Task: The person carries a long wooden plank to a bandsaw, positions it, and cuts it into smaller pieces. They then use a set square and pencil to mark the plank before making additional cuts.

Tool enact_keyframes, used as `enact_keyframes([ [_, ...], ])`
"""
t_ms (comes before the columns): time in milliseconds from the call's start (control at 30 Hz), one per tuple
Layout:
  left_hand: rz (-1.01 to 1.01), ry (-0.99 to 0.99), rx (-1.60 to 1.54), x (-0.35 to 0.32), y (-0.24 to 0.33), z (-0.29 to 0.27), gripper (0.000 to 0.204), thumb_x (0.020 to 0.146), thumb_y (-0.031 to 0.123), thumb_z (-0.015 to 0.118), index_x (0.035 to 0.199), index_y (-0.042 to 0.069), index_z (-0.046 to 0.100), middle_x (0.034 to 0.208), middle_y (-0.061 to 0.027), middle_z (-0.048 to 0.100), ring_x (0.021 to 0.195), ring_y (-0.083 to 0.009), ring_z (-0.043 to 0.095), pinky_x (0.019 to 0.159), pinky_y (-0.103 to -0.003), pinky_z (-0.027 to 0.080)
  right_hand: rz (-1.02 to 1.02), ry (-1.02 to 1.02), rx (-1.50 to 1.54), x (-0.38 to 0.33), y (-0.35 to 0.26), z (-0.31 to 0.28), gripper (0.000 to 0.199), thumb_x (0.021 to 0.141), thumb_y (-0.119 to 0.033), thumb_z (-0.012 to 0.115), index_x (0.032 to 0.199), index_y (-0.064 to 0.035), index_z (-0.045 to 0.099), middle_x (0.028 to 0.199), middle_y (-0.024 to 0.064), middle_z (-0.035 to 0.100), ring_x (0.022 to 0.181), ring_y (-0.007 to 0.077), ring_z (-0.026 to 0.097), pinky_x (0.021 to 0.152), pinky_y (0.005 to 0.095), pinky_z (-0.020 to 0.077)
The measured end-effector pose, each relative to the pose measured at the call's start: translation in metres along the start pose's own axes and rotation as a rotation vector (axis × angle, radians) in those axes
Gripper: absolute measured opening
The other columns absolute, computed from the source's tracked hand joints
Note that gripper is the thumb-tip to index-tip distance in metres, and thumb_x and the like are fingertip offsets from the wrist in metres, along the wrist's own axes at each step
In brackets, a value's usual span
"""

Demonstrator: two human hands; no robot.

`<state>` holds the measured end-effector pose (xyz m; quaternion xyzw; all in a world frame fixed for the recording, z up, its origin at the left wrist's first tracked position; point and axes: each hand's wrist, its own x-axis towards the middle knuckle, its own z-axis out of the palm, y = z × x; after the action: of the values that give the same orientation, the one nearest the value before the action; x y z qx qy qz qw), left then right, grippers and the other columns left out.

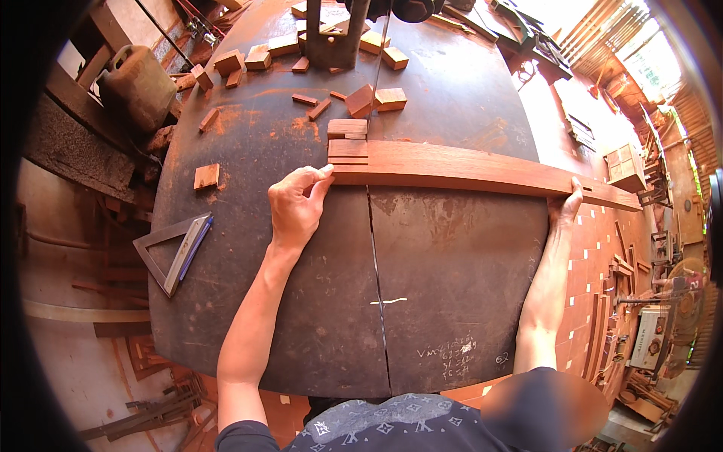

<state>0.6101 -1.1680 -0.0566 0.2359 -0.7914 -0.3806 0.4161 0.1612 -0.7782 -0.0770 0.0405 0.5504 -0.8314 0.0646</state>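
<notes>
A long reddish-brown wooden beam [459, 166] lies across the dark saw table [452, 264], its right end reaching past the table's edge. Several straight slots are cut into its left end, beside a bandsaw blade [379, 68] that comes down at the beam's far side. A small wood piece [347, 128] sits against the far side of that slotted end. My left hand [297, 200] is closed, thumb and forefinger pinching the beam's near left corner. Near the table's right edge, my right hand [565, 205] grips the beam with the thumb on its near face; the other fingers are mostly hidden.
Offcuts [284, 45] and sawdust are scattered over the table's far side around a dark metal post [331, 41]. A lone wood block [206, 176] and a triangular square [175, 252] with a blue pen lie left. A plastic jerrycan [139, 87] stands beyond the left edge.
</notes>
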Motion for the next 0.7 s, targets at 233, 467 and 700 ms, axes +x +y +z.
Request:
enact_keyframes([
  [233,-0.009,-0.005,0.002,0.000,0.001,0.000,0.003,0.093,-0.005,0.079,0.095,-0.004,0.077,0.080,-0.0045,0.076,0.076,-0.0064,0.072,0.066,-0.024,0.058,-0.022,-0.004,0.002,0.011,0.002,-0.009,0.044,0.102,-0.038,0.055,0.134,-0.0085,0.057,0.128,0.0128,0.066,0.118,0.0311,0.067,0.093,0.0503,0.0602],
  [467,-0.002,-0.008,0.017,0.001,0.004,-0.001,0.003,0.093,-0.005,0.079,0.095,-0.004,0.077,0.080,-0.0052,0.076,0.076,-0.0069,0.073,0.067,-0.025,0.058,-0.007,0.001,0.003,0.008,0.002,-0.006,0.045,0.102,-0.039,0.055,0.135,-0.0083,0.057,0.127,0.0128,0.066,0.117,0.0310,0.068,0.092,0.0499,0.0611],
  [700,0.007,0.007,0.003,0.002,0.003,0.001,0.003,0.093,-0.006,0.078,0.096,-0.005,0.077,0.081,-0.0058,0.077,0.078,-0.0081,0.074,0.067,-0.025,0.060,-0.008,0.012,-0.002,0.011,0.000,-0.011,0.046,0.102,-0.040,0.055,0.134,-0.0071,0.058,0.128,0.0135,0.067,0.116,0.0313,0.068,0.091,0.0494,0.0608],
])
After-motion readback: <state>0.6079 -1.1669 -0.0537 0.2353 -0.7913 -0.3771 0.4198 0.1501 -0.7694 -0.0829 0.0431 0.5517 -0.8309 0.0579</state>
